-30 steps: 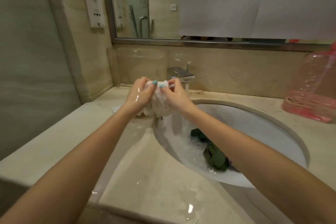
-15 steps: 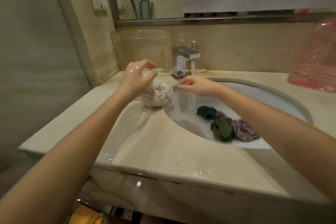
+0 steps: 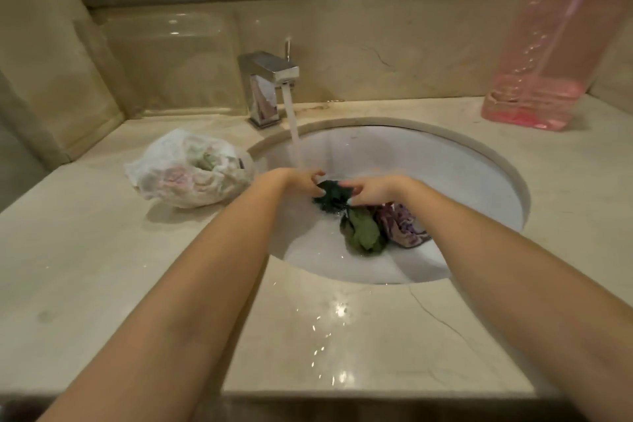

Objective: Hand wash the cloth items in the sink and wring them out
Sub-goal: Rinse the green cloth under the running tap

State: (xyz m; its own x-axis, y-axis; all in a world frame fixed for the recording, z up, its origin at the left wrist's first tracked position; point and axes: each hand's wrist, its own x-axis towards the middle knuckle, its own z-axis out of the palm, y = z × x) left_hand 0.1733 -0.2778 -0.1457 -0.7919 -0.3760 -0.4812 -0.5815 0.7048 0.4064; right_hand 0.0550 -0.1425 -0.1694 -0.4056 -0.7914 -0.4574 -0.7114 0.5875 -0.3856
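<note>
Wet beige counter (image 3: 102, 250) is shining around the sink (image 3: 428, 161), and water (image 3: 294, 127) is running from the tap (image 3: 267, 82). The left hand (image 3: 301, 180) and right hand (image 3: 371, 190) are pinching the dark green cloth (image 3: 330, 197) in the sink. A light green cloth (image 3: 364, 233) and a purple cloth (image 3: 400, 224) are lying just beside it.

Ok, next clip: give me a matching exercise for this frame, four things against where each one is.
Things:
1. dark green cloth
2. white crumpled cloth bundle
3. pink translucent plastic bottle
4. purple patterned cloth

Places:
A. standing on the countertop at the back right
B. in the white sink basin, rightmost of the cloths there
C. lying on the countertop just left of the basin
D. gripped by the left hand and the right hand

Pairs: 1-D, 2-C, 3-A, 4-B.
</note>
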